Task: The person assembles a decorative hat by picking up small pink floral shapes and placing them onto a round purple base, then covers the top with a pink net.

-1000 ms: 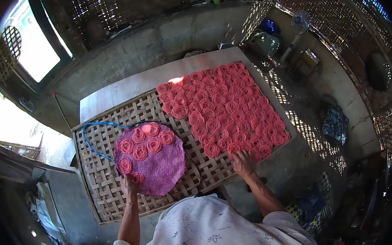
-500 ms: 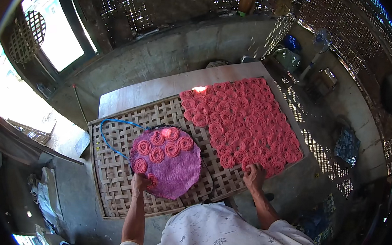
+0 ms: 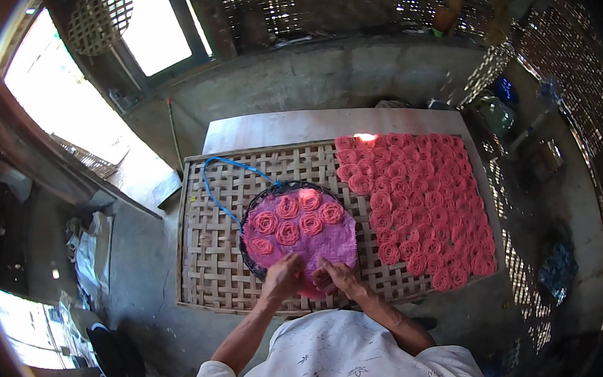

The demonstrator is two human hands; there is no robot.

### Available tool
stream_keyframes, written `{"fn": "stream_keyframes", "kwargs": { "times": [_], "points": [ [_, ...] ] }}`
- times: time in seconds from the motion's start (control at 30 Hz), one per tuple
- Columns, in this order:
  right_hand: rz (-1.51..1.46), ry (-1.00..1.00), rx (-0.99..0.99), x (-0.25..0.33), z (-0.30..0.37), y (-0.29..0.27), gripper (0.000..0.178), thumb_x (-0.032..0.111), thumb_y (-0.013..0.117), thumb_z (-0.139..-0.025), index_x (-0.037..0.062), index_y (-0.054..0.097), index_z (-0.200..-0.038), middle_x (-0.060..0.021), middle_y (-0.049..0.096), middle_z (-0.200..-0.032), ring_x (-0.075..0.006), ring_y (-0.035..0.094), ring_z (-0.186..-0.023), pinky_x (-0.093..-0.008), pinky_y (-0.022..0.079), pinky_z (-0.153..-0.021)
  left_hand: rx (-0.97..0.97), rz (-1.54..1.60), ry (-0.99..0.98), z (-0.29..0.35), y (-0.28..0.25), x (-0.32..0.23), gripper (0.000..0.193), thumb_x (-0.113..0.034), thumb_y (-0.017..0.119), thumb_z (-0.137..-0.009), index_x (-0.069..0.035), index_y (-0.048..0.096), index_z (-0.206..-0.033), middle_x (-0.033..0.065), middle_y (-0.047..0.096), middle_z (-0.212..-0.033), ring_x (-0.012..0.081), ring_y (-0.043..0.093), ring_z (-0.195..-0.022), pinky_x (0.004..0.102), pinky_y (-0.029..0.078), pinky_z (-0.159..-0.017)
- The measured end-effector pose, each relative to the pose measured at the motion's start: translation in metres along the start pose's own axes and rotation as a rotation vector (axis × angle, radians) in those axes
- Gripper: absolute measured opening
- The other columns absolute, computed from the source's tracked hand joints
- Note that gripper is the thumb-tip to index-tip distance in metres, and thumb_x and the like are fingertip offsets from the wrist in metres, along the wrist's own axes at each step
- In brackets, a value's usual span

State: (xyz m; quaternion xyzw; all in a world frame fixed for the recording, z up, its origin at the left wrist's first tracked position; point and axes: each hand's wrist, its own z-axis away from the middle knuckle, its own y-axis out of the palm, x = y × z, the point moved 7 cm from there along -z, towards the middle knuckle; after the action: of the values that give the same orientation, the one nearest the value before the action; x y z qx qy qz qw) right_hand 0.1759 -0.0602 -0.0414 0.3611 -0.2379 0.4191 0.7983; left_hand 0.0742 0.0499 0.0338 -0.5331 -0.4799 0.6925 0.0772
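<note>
A round shallow basket (image 3: 244, 235) with a dark rim lies on the woven rack, lined with purple cloth (image 3: 336, 244). Several coiled pink rosettes (image 3: 287, 232) rest on the cloth, mostly toward its far side. My left hand (image 3: 285, 276) is over the near part of the cloth, its fingers curled together. Close beside it, my right hand (image 3: 337, 276) points inward with closed fingers. Whatever either hand pinches is hidden or too small to make out. A blue cord (image 3: 208, 181) loops out from the basket's far left edge.
The bamboo lattice rack (image 3: 204, 259) lies on a pale board (image 3: 271, 124). Rows of pink rosettes (image 3: 421, 198) cover the rack's right part. A bright doorway (image 3: 151, 24) is at the left. A blue patterned bundle (image 3: 557, 269) lies on the floor at right.
My right hand has left the rosettes on the rack and come left to the basket. My left hand has moved from the basket's left edge onto the cloth. The whole view has shifted.
</note>
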Motion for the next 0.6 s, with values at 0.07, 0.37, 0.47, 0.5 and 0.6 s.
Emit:
{"fn": "stream_keyframes", "kwargs": {
  "times": [0.07,0.37,0.47,0.5,0.6],
  "points": [
    [-0.027,0.105,-0.011,0.009,0.004,0.004,0.049,0.052,0.055,-0.088,0.005,0.066,-0.092,-0.0049,0.066,-0.08,-0.0156,0.065,-0.067,-0.0271,0.054,-0.063,0.048,-0.012,0.065,0.003,0.009,-0.026,0.019,-0.017,0.066,-0.074,-0.01,0.06,-0.091,0.0105,0.058,-0.083,0.0311,0.061,-0.079,0.0402,0.049,-0.065],
    [0.095,0.133,0.074,-0.029,-0.001,-0.023,0.019,0.02,0.061,-0.089,0.0021,0.065,-0.096,-0.0057,0.066,-0.086,-0.0147,0.066,-0.067,-0.0287,0.055,-0.053,0.312,0.025,0.249,0.038,0.038,-0.067,0.031,-0.017,0.066,-0.076,-0.008,0.063,-0.106,0.0111,0.061,-0.104,0.0302,0.06,-0.094,0.0404,0.05,-0.08],
    [-0.084,0.025,-0.009,-0.032,0.009,-0.042,0.016,0.014,0.062,-0.087,0.0014,0.065,-0.096,-0.0063,0.067,-0.09,-0.0146,0.066,-0.071,-0.0285,0.056,-0.054,0.345,0.046,0.327,0.032,0.037,-0.08,0.031,-0.021,0.068,-0.077,-0.007,0.064,-0.105,0.012,0.061,-0.105,0.0298,0.061,-0.097,0.0394,0.05,-0.083],
    [-0.193,-0.001,-0.109,-0.025,0.021,-0.048,0.016,0.012,0.062,-0.086,0.0025,0.064,-0.099,-0.0055,0.067,-0.09,-0.0147,0.065,-0.073,-0.0301,0.058,-0.06,0.325,0.072,0.358,0.026,0.033,-0.084,0.032,-0.022,0.07,-0.077,-0.006,0.064,-0.104,0.0125,0.062,-0.106,0.0297,0.061,-0.098,0.0386,0.05,-0.084],
    [-0.408,-0.254,-0.354,0.005,0.06,-0.088,0.017,0.013,0.063,-0.084,0.0071,0.065,-0.1,-0.0005,0.065,-0.083,-0.0102,0.063,-0.073,-0.0271,0.053,-0.062,0.097,0.167,0.422,-0.009,0.018,-0.088,0.034,-0.02,0.072,-0.074,-0.005,0.064,-0.104,0.0139,0.063,-0.106,0.0301,0.061,-0.1,0.0372,0.05,-0.085]
  ]
}}
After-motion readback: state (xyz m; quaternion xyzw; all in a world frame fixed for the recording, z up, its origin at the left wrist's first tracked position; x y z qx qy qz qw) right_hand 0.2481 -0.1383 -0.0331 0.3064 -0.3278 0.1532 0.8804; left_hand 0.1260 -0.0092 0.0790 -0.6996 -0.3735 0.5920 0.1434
